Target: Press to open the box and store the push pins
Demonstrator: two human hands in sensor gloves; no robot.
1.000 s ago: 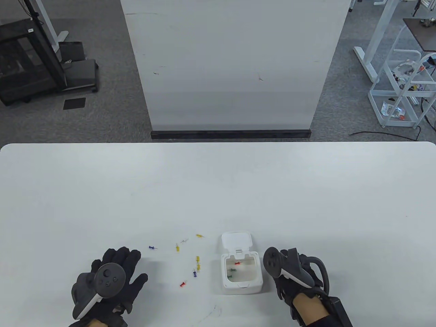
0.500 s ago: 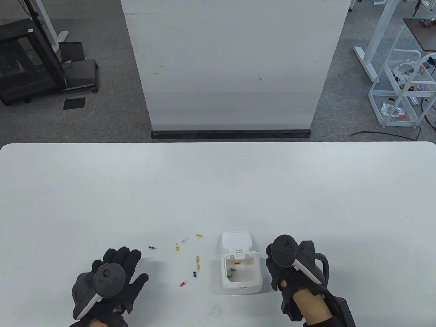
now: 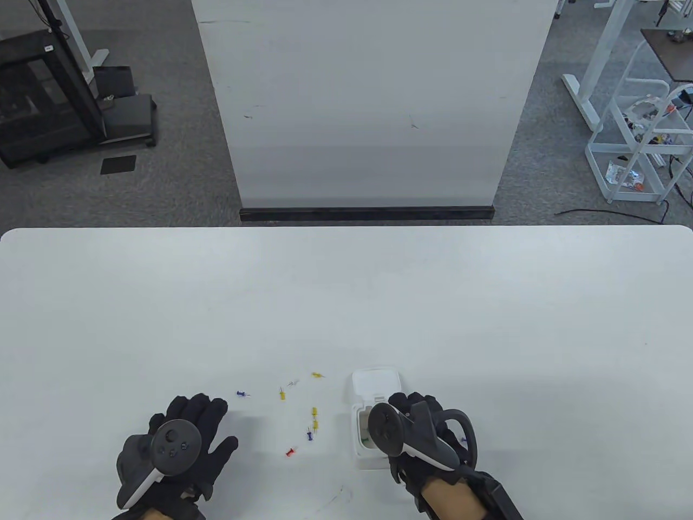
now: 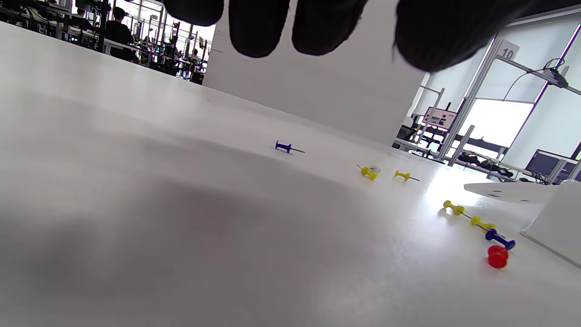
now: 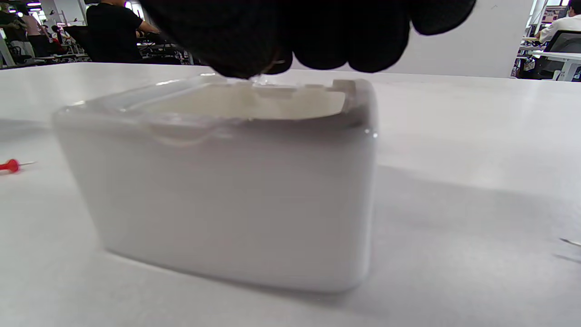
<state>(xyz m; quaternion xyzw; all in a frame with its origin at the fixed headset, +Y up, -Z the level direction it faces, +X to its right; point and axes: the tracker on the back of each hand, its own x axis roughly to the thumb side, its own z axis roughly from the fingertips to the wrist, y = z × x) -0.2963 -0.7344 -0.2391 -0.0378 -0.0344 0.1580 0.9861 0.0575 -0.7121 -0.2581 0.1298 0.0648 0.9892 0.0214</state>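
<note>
Hovering over the open white box at lower centre of the table view, the right hand has its fingers bunched above the rim; whether they pinch a pin cannot be told. The lid is tipped back at the box's upper edge. At lower left, the left hand rests flat, fingers spread, holding nothing. Scattered push pins, yellow, blue and red, lie on the white table between hand and box.

Open white box on worktop, gloved fingers over its rim; 1 red push pin left.
</note>
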